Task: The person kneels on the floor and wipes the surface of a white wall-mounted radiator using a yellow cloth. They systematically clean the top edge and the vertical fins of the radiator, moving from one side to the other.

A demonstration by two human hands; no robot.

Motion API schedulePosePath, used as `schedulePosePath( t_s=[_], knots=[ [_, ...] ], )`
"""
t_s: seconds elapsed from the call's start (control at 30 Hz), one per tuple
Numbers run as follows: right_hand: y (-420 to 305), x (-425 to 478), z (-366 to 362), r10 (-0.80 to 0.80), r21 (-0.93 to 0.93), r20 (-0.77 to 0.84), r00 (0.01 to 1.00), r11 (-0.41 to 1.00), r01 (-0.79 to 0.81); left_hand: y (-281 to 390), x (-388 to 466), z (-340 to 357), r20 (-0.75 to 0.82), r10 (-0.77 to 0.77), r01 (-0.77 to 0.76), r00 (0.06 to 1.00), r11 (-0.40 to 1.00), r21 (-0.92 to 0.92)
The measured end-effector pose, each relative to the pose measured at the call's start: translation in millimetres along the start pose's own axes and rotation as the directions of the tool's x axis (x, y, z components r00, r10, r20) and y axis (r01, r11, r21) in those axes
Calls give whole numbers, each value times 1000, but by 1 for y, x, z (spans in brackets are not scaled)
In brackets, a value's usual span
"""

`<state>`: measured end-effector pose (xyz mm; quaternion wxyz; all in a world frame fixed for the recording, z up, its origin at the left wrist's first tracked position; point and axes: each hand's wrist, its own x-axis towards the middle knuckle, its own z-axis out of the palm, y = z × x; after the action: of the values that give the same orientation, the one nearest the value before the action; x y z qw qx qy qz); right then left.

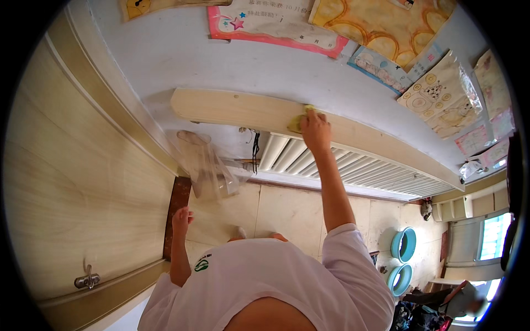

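My right hand [315,131] presses a yellow-green cloth [295,124] against the top of a long pale wooden shelf board [232,108]. The board runs along the wall over a white radiator [298,155]; the cloth is bunched under my fingers, partly hidden by them. At my left side hangs my left hand [182,219], its fingers loosely bent and somewhat apart, with nothing in it. A clear plastic sheet or bag [203,161] hangs near the board's left end, in front of the wall. Dark cables [256,151] dangle beside the radiator.
A wooden door [91,165] with a metal handle [87,281] stands to the left. Paper certificates [273,29] and drawings [443,95] are stuck to the wall. Two turquoise basins [403,244] stand on the tiled floor [290,211] at right. Another person [455,300] is at the lower right.
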<state>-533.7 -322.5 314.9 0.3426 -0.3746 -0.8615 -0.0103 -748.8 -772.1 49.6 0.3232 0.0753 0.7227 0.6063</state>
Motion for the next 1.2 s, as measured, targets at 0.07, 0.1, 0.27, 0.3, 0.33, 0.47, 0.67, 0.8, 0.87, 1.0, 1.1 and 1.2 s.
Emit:
schedulePosePath(
  t_s=[0.07,0.1,0.27,0.3,0.33,0.47,0.67,0.8,0.87,1.0,1.1,1.2],
  knots=[
    [-24,5,18,-21,69,16,1000,997,20,-11,6,-4,25,4,-4,1000,1000,-21],
    [-36,7,25,-29,106,37,999,994,25,-15,9,-4,44,4,-3,999,999,-32],
    [-73,20,28,-109,148,152,982,985,86,8,11,22,104,27,-23,994,999,-36],
    [-76,20,29,-128,168,162,978,981,101,15,10,24,88,25,-22,996,999,-28],
    [-70,19,28,-114,145,162,980,985,90,17,11,24,87,31,-28,996,999,-33],
    [-52,19,29,-62,27,121,991,998,59,14,13,24,90,28,-23,996,998,-54],
    [-94,20,38,-130,106,159,979,988,114,-9,16,18,127,10,-5,992,999,-38],
    [-67,17,30,-64,31,211,976,998,59,5,14,21,123,-7,11,992,999,-36],
    [-43,13,20,44,-35,137,990,999,-40,11,6,22,108,2,2,994,999,-37],
    [-60,14,20,149,-186,73,986,973,-133,7,6,23,120,4,-2,993,1000,-14],
    [-99,20,34,54,-24,167,985,998,-50,13,13,41,200,37,-21,979,997,-79],
    [-126,18,39,-137,128,133,982,984,120,44,11,74,246,63,-43,967,995,-86]
  ],
)
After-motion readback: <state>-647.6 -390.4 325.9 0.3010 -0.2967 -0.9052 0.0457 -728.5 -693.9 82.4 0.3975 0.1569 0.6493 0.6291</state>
